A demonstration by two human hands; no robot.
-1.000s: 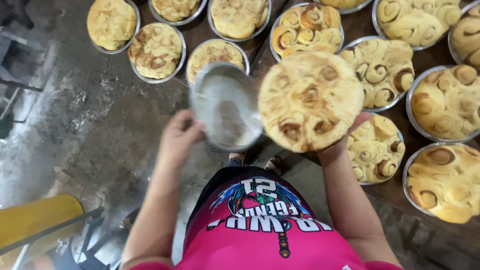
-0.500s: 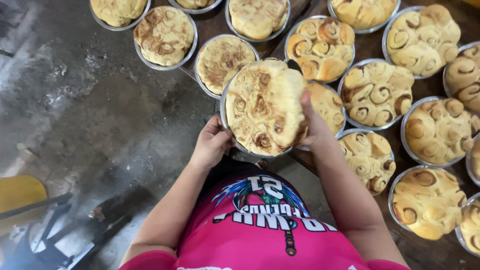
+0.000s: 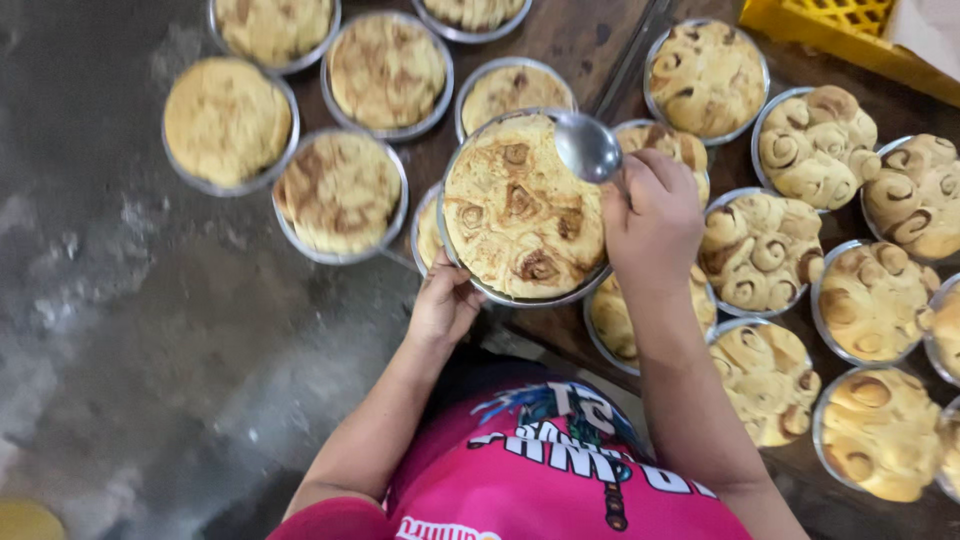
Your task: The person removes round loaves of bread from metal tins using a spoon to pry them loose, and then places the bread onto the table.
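Observation:
My left hand [image 3: 443, 303] grips the near rim of a round metal pan [image 3: 470, 283] and holds it up in front of me. In the pan lies a flat round slab of baked swirl buns [image 3: 520, 210], its pale brown flat side up. My right hand [image 3: 652, 222] holds a metal spoon [image 3: 588, 148] by the handle, with the bowl of the spoon over the pan's far right edge. Below the pan stands a dark wooden table [image 3: 575, 45].
Many round metal pans of baked buns crowd the table: flat side up on the left [image 3: 340, 192], swirled tops up on the right [image 3: 818, 146]. A yellow plastic crate [image 3: 845, 30] sits at the far right corner. Wet grey floor [image 3: 120, 330] lies to the left.
The loaf that my right hand held apart from the empty pan now lies in the pan. My right hand has left the pan and now holds a spoon over it.

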